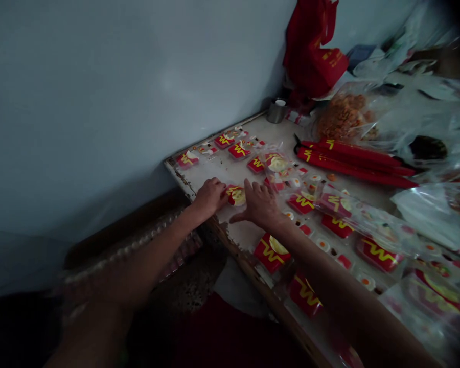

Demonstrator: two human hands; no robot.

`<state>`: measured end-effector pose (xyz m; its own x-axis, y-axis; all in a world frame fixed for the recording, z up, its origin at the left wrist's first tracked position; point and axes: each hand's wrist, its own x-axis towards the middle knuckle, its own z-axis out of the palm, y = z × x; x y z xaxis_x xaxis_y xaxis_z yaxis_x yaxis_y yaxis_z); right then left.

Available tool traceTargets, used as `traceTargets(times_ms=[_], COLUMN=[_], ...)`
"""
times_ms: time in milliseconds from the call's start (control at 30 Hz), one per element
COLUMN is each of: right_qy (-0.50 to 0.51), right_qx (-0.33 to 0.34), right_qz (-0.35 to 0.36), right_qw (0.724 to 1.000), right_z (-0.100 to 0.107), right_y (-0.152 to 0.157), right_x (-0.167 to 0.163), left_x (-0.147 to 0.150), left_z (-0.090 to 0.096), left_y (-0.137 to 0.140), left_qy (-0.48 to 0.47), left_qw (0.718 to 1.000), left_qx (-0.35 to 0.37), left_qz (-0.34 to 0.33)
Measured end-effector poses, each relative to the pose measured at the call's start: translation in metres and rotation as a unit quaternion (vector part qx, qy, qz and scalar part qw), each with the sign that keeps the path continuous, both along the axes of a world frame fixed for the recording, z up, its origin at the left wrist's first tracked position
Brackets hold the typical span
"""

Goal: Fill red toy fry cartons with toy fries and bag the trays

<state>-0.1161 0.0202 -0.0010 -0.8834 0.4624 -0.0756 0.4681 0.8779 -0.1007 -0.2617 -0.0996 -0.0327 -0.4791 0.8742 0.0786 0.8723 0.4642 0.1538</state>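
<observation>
A small red piece with a yellow zigzag and a pale yellow top (236,196) lies on the table between my hands. My left hand (210,197) has its fingers curled and pinched at the left edge of that piece. On the opposite side, my right hand (263,205) is open, thumb and fingers spread apart, its fingertips beside the piece. Around them lie similar red pieces, such as one (272,253) nearer the table edge, and small egg-like pieces (322,245). A clear plastic sleeve (276,161) rests among the pieces beyond my right hand.
The wooden table edge (249,271) runs diagonally below my hands, with a wall along the far left. Toward the back stand a metal cup (276,111) and a red bag (310,61). Long red strips (356,161) and a bag of orange-brown items (347,117) lie to the right.
</observation>
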Motion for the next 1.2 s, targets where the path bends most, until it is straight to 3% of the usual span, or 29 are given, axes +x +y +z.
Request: traceTargets(times_ms=[200,500,667,833,1000,1133,1200], right_qy=[-0.051,-0.006,0.056,0.075,0.091,0.121,0.124], right_qx=[-0.031,-0.003,0.013,0.005,-0.013,-0.025,-0.026], right_qz=[-0.006,-0.024,-0.015,0.003,0.017,0.04,0.04], right_qw=[0.998,1.0,0.998,0.997,0.996,0.992,0.991], right_z=[0.015,0.006,0.008,0.014,0.013,0.006,0.005], right_y=[0.006,-0.006,-0.007,-0.01,-0.017,-0.024,-0.029], right_x=[0.037,0.038,0.047,0.049,0.042,0.042,0.041], left_x=[0.006,0.01,0.021,0.015,0.028,0.023,0.025], left_z=[0.023,0.04,0.045,0.048,0.047,0.047,0.047], left_y=[0.022,0.049,0.036,0.019,0.011,0.001,-0.005], left_qy=[0.029,0.057,0.04,-0.008,-0.001,-0.077,-0.105], left_qw=[0.996,0.992,0.997,0.996,0.998,0.987,0.983], left_qx=[-0.079,-0.093,-0.063,0.016,0.054,0.083,0.086], left_qz=[-0.001,0.054,-0.007,0.087,0.029,0.114,0.12])
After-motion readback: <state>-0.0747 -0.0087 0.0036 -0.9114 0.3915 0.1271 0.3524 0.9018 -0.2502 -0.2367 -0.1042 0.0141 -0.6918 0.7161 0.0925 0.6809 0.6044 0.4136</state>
